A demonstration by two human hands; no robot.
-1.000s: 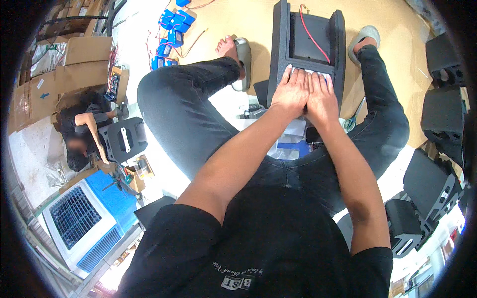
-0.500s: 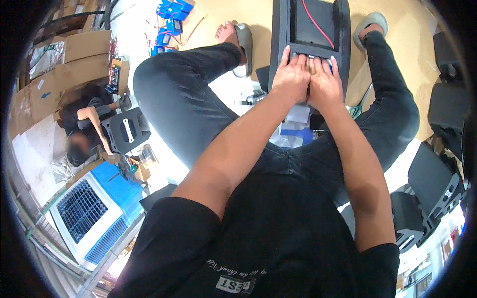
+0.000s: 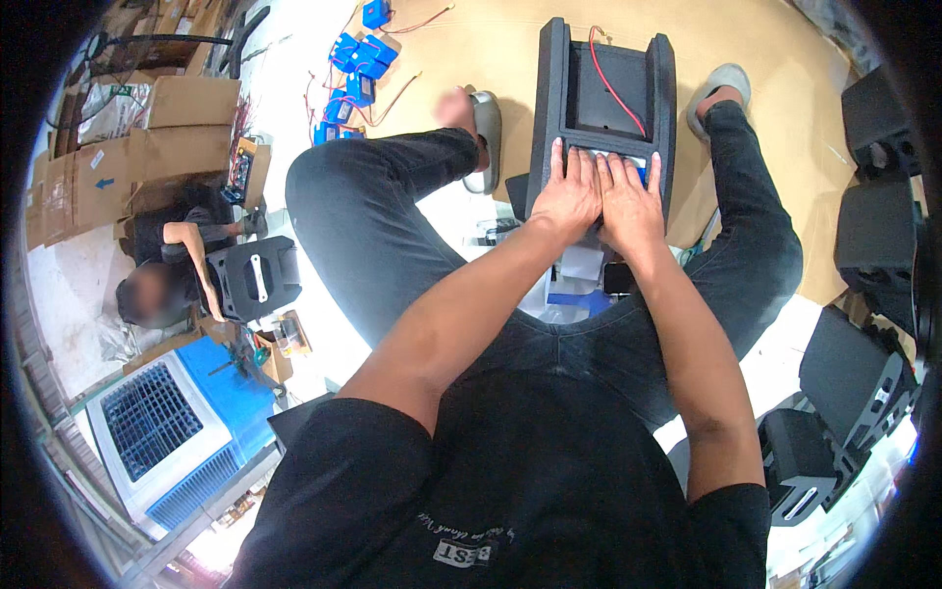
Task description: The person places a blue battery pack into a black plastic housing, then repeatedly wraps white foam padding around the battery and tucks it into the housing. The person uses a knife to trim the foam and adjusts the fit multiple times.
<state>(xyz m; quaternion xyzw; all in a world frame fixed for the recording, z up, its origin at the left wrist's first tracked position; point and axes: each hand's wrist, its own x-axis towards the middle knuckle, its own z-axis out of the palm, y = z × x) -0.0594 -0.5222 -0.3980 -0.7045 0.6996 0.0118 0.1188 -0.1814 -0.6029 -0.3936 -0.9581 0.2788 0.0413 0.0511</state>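
Observation:
A black textured box, like a speaker cabinet (image 3: 550, 93), lies between my legs with its recessed side up. Loose in the recess is a red wire (image 3: 616, 93). My left hand (image 3: 569, 193) and my right hand (image 3: 631, 199) rest side by side on the near end of the box. Their fingers are stretched forward, pressing flat over a small inset panel. Part of a blue piece shows by the right fingers; most of the panel is hidden under both hands.
Several blue battery packs (image 3: 360, 90) with red wires lie at the far left. Black cabinets (image 3: 876, 231) stand along the right. At left, a person (image 3: 186, 240) handles another black cabinet (image 3: 253, 280), near a blue-and-white air cooler (image 3: 157, 417) and cardboard boxes (image 3: 182, 147).
The view has shifted, so the box and hands appear lower. My fingers, bent over the panel before, now lie straighter and flatter on it.

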